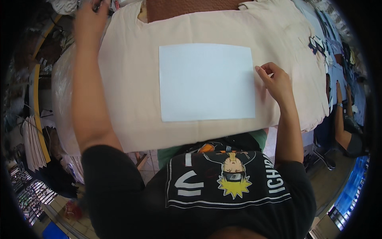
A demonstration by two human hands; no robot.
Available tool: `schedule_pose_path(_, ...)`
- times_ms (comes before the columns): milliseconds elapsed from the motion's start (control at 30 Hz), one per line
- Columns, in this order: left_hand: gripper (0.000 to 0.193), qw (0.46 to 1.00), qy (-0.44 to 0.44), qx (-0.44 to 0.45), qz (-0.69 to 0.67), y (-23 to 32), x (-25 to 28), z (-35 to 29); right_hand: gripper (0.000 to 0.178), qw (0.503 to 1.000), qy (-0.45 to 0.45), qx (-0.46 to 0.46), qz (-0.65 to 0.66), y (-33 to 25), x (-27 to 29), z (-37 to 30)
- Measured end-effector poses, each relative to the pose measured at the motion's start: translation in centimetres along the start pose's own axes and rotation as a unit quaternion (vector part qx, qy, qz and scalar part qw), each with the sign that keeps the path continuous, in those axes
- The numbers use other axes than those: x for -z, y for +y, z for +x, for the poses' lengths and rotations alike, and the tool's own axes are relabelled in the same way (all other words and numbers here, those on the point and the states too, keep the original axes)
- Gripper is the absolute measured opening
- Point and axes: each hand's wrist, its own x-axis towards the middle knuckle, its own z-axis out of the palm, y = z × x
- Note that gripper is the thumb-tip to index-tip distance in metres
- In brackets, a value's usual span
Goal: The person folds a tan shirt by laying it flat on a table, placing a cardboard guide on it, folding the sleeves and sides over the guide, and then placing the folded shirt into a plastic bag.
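Loosely half-open, the right hand (279,83) sits beside the white sheet (207,83); whether the left hand (90,15) grips anything cannot be told.

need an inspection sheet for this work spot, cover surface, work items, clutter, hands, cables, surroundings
surface: cream cloth over the worktop, mostly smooth, bunched at the right end
work items: white sheet lying flat near the middle
clutter: brown textured piece at the far edge; small dark tags toward the right end
left hand: at the top edge of the picture, blurred, at a dark object; grip unclear
right hand: partly curled beside the sheet's right edge, nothing seen in it
cables: nothing clearly seen; left margin too dim to tell
surroundings: another person's arm by bluish cloth at right; pale stack at left
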Motion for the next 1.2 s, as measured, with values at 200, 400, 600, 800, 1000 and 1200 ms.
schedule_pose_path(200, 0.048, 0.928, -0.284, 0.107, -0.215, 6.4, 0.3, -22.3, 0.027, 0.977, -0.074, -0.009, 0.201, 2.2, -1.8, -0.4)
schedule_pose_path(400, 0.051, 0.899, -0.18, 0.188, -0.351, 7.5, 1.7, -24.8, 0.028, 0.937, -0.082, 0.093, 0.326, 0.1, -1.5, -2.5)
schedule_pose_path(600, 0.047, 0.572, -0.062, 0.262, -0.775, 4.1, 11.7, -22.6, 0.019, 0.787, 0.223, 0.537, 0.205, -7.4, 1.0, -8.5)
schedule_pose_path(800, 0.055, 0.641, -0.219, 0.352, -0.646, -6.1, 9.1, -27.6, 0.041, 0.846, 0.194, 0.495, 0.045, -8.5, -7.2, -10.2)
schedule_pose_path(1000, 0.055, 0.738, -0.204, 0.407, -0.499, -6.7, 8.0, -29.5, 0.049, 0.867, -0.17, 0.04, 0.466, -8.9, -10.3, -9.8)
schedule_pose_path(1200, 0.041, 0.89, -0.249, 0.305, -0.231, -7.2, 9.2, -25.2, 0.047, 0.931, -0.18, 0.082, 0.306, -8.6, -10.6, -7.6)
